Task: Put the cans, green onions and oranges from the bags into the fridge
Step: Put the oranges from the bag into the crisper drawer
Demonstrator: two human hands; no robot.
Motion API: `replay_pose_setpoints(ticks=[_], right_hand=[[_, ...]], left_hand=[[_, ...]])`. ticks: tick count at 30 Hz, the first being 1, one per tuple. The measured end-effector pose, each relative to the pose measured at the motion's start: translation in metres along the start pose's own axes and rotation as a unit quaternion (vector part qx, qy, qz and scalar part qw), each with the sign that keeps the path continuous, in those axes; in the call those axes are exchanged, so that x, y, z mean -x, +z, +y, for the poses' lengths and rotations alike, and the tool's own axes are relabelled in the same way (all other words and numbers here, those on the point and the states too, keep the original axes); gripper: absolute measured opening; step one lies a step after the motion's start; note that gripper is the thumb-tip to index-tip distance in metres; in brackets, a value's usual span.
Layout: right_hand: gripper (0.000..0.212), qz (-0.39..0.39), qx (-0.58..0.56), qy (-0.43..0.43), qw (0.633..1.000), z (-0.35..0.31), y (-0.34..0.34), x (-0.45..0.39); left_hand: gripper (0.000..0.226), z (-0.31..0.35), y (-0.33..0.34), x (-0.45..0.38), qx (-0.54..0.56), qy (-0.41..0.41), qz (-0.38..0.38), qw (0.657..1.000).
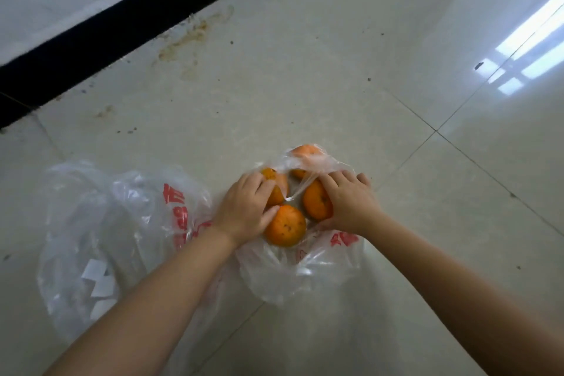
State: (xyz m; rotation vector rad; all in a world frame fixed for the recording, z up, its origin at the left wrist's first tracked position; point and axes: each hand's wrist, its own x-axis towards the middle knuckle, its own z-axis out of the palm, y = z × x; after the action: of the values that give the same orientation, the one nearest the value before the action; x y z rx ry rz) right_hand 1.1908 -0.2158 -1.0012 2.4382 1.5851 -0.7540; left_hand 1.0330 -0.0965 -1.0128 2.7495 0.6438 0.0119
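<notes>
Currently: orange step. Your left hand (pixel 244 207) curls over two oranges (pixel 284 225) in the clear bag (pixel 305 272) on the floor; your right hand (pixel 348 201) cups one at three o'clock. A fourth sits at twelve. Next: lift clear of the plastic.

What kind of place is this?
Probably a room in a home: a glossy pale tiled floor, a white wall with a black skirting strip, and clear plastic shopping bags holding round oranges.
</notes>
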Motion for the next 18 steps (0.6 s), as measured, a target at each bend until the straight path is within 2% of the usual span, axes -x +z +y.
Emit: replay_pose_setpoints(ticks=[2, 5, 9, 11, 15, 18], right_hand=[[0.087, 0.017, -0.01, 0.016, 1.0, -0.006, 0.002, 0.002], [0.077, 0.022, -0.021, 0.019, 0.999, -0.009, 0.003, 0.009], [0.078, 0.002, -0.018, -0.001, 1.0, -0.001, 0.008, 0.033], [0.083, -0.02, -0.022, -0.006, 1.0, 0.002, 0.008, 0.045], [0.083, -0.017, -0.041, -0.008, 0.999, 0.01, 0.006, 0.058], [0.086, -0.01, -0.083, -0.002, 0.997, 0.02, 0.0, 0.072]], left_hand=[[0.031, 0.003, 0.002, 0.015, -0.003, 0.03, 0.003, 1.0], [0.045, 0.011, 0.0, 0.023, -0.011, 0.046, -0.107, 0.993], [0.086, 0.04, -0.005, 0.016, -0.114, -0.018, -0.219, 0.969], [0.084, 0.051, -0.003, 0.01, -0.136, -0.053, -0.254, 0.956], [0.082, 0.063, -0.004, 0.01, -0.099, -0.047, -0.241, 0.964], [0.081, 0.065, -0.014, 0.024, 0.039, -0.049, -0.233, 0.97]])
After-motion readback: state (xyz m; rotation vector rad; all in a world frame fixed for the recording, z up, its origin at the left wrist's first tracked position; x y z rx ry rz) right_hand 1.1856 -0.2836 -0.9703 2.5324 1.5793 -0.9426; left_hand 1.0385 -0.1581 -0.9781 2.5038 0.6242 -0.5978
